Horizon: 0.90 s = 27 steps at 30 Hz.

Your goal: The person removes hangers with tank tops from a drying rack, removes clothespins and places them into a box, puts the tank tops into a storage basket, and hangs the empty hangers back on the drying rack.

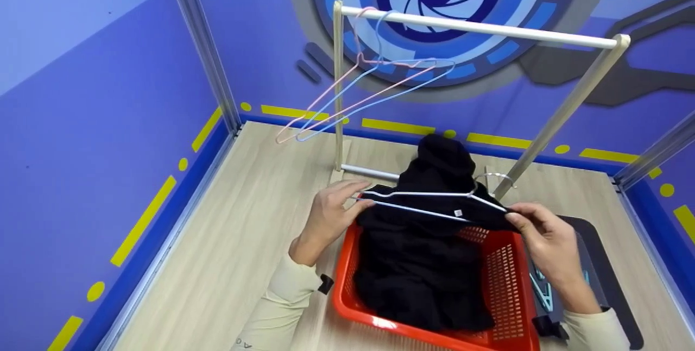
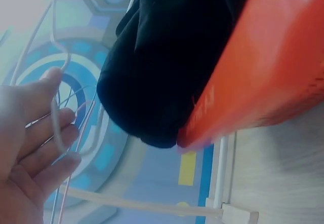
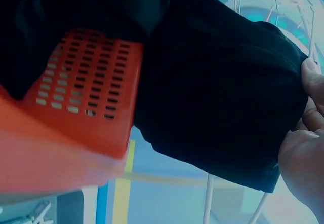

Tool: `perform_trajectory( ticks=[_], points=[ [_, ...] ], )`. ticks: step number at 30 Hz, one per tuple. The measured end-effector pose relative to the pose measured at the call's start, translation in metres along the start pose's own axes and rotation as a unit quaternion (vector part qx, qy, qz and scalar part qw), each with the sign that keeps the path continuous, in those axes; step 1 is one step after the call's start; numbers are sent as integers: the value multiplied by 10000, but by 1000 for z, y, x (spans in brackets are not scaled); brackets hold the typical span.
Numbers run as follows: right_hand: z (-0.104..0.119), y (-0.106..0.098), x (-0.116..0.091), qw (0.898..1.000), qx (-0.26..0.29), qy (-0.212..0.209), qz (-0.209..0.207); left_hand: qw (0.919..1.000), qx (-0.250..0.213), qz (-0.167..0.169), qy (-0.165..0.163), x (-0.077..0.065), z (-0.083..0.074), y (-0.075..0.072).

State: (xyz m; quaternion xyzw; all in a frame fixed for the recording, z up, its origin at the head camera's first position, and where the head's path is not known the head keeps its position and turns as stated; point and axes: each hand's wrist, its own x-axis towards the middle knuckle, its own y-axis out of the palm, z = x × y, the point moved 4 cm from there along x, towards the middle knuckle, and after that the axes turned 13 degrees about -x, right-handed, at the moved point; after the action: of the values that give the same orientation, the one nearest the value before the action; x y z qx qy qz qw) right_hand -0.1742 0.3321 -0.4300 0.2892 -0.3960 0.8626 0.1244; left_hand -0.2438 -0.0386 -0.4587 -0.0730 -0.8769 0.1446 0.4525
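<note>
A white hanger (image 1: pixel 429 194) with a metal hook lies across the neck of a black garment (image 1: pixel 423 280) bearing a small white tag. My left hand (image 1: pixel 334 211) holds the hanger's left end between thumb and fingers; in the left wrist view, that bare rounded end (image 2: pixel 58 127) loops past the fingers, beside the black cloth (image 2: pixel 157 67). At the other shoulder, my right hand (image 1: pixel 548 239) pinches the cloth, with the hanger's right arm running in beneath it. The right wrist view shows thumb and fingers at the edge of the fabric (image 3: pixel 223 87). Much of the garment lies in a red basket (image 1: pixel 510 286).
Behind the basket stands a rack (image 1: pixel 478 26) with a pink hanger (image 1: pixel 331 87) and a blue hanger (image 1: pixel 374 102) on its left end. Right of the basket, teal hangers (image 1: pixel 544 294) lie on a dark mat (image 1: pixel 608 280). Blue walls enclose the wooden table (image 1: pixel 217 242).
</note>
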Motion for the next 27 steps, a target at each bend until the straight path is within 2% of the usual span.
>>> perform_trajectory(
  ticks=[6, 12, 18, 23, 27],
  points=[
    [20, 8, 0, 9989, 391, -262, -16, 9996, 163, 205, -74, -1, -4, 4],
    [44, 10, 3, 9988, 486, 22, -30, 9987, 372, 346, 93, -2, -8, 8],
    [51, 19, 2, 9978, 624, -26, 238, 9981, 175, 552, 225, -2, -9, 15],
    [52, 20, 1, 9967, 539, -418, 451, 9987, -143, 408, 286, -2, -8, 14],
    [46, 14, 3, 9962, 214, -665, 516, 9988, -269, 326, 245, -3, -5, 13]
  ],
)
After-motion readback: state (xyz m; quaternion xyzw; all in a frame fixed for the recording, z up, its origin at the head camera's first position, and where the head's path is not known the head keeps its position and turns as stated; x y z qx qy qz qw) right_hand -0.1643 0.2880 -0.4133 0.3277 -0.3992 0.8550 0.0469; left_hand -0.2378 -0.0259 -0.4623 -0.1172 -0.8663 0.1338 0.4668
